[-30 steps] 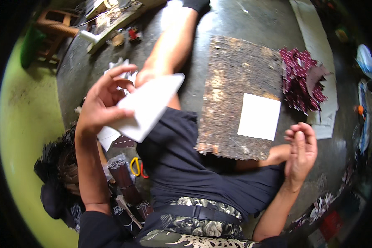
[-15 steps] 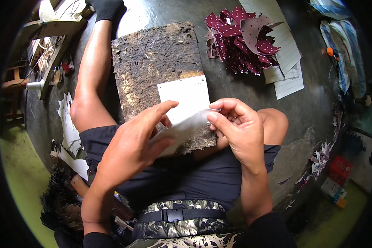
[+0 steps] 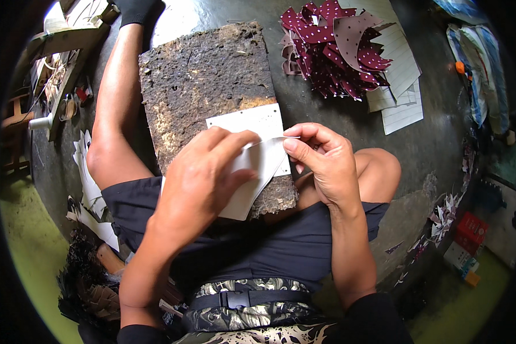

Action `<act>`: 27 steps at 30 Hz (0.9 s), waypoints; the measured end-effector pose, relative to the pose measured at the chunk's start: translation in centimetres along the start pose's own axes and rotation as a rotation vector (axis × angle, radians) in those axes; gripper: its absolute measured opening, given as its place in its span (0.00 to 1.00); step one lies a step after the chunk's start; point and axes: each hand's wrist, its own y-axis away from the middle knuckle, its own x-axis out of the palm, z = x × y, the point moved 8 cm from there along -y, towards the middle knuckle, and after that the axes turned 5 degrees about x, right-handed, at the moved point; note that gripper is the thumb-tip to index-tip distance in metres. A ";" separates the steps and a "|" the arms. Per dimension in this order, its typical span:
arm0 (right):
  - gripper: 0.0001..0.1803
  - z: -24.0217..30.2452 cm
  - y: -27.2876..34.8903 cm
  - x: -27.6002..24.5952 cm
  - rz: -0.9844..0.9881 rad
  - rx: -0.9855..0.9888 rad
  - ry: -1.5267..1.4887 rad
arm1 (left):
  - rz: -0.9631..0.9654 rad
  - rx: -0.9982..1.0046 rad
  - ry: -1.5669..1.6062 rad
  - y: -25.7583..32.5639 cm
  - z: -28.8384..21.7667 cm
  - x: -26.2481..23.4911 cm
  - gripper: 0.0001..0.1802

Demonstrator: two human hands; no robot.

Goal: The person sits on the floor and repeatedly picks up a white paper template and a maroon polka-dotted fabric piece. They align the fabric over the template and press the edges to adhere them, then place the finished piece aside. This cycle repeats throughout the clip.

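Observation:
In my right hand (image 3: 325, 160), thumb and forefinger pinch the upper right tip of a thin white sheet piece (image 3: 250, 195), which bends slightly. My left hand (image 3: 198, 172) curves over the same piece, thumb and fingers apart, and hides its left part; whether those fingertips press on it is hard to see. Underneath lies a white rectangular card (image 3: 272, 117) with small dark dots near its corners. The card rests on a rough, worn brown board (image 3: 206, 74) that slopes away between my legs.
Beyond the board on the right sits a heap of maroon dotted cut pieces (image 3: 332, 51), beside lined white sheets (image 3: 401, 117). White offcuts (image 3: 92, 189) lie by my left knee. A wooden stand (image 3: 63, 92) is far left; a striped sack (image 3: 476, 74) is far right.
My left hand has moved right and up over the white piece, its fingers nearer the right hand. The piece now lies flatter over the card. My right hand keeps its pinch.

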 end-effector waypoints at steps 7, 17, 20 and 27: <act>0.10 0.7 0.2 0.6 -0.022 -0.069 0.107 | -0.073 0.075 -0.342 0.7 -3.6 -2.9 0.30; 0.11 -0.6 0.0 -0.1 0.010 -0.065 -0.025 | -0.208 0.134 -0.006 -0.9 -1.7 2.1 0.15; 0.11 -1.3 -0.1 -0.3 0.030 -0.031 -0.088 | -0.182 0.139 -0.041 -0.8 -2.2 1.7 0.15; 0.11 -0.6 0.1 -0.4 0.052 -0.022 -0.081 | 0.003 0.109 -0.132 -2.0 -2.6 1.0 0.14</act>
